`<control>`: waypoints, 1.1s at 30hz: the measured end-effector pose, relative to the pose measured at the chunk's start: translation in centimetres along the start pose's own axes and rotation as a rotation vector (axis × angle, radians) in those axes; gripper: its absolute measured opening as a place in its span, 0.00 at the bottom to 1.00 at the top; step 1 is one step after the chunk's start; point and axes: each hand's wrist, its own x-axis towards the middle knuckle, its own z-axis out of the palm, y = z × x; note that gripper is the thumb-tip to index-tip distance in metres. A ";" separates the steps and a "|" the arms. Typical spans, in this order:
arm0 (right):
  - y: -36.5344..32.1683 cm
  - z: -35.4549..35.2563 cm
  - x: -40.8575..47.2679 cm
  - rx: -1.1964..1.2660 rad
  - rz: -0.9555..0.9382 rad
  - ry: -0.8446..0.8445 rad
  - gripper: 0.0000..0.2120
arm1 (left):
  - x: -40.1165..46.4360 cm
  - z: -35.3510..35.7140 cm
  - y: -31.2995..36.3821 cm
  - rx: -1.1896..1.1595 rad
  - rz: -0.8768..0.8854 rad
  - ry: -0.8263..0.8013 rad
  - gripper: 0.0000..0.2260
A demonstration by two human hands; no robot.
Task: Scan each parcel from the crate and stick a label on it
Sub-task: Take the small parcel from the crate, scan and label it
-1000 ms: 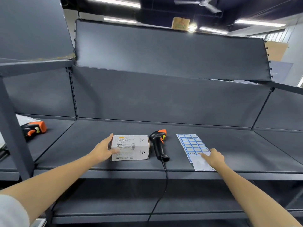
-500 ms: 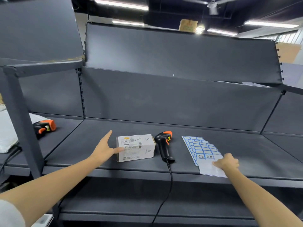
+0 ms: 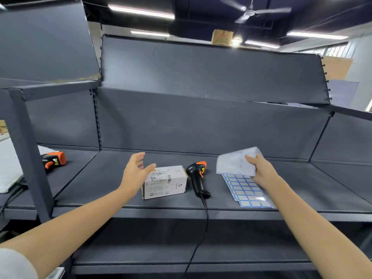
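A small white parcel box point(image 3: 167, 183) with printed labels lies on the dark shelf point(image 3: 112, 190). My left hand point(image 3: 137, 172) hovers just left of and above it, fingers spread, holding nothing. A black and orange barcode scanner point(image 3: 198, 178) lies right of the box, its cable hanging over the shelf edge. Further right, sheets of blue-bordered labels point(image 3: 246, 191) lie flat. My right hand point(image 3: 259, 170) grips a lifted, folded-back label sheet point(image 3: 236, 162) above them; its blank side faces me.
A second orange and black scanner point(image 3: 53, 160) lies on the neighbouring shelf at left, beside a white bag point(image 3: 9, 164). A grey upright post point(image 3: 28, 154) stands at the left front. A lower shelf point(image 3: 181, 244) runs beneath.
My left hand has lifted off the parcel's left side and now hovers. My right hand has picked up the top label sheet and raised it from the stack.
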 end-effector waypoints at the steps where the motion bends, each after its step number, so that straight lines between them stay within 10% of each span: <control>1: -0.1 1.4 -0.6 0.018 -0.023 -0.052 0.18 | -0.1 0.6 0.6 -0.055 -0.002 -0.005 0.23; 12: 3.3 10.4 -4.0 -0.039 -0.044 -0.408 0.20 | -1.1 3.8 4.3 -0.502 -0.311 -0.398 0.13; 20: 6.4 12.7 -4.0 -0.374 -0.060 -0.305 0.17 | -1.3 2.7 3.0 -0.454 -0.281 -0.299 0.08; 24: 7.1 13.1 -3.4 -0.830 -0.353 -0.157 0.28 | -1.2 2.3 2.6 -0.267 -0.228 -0.173 0.06; 33: 6.6 14.8 -3.5 -1.332 -0.968 -0.273 0.11 | -1.1 2.1 2.7 -0.078 -0.125 -0.115 0.03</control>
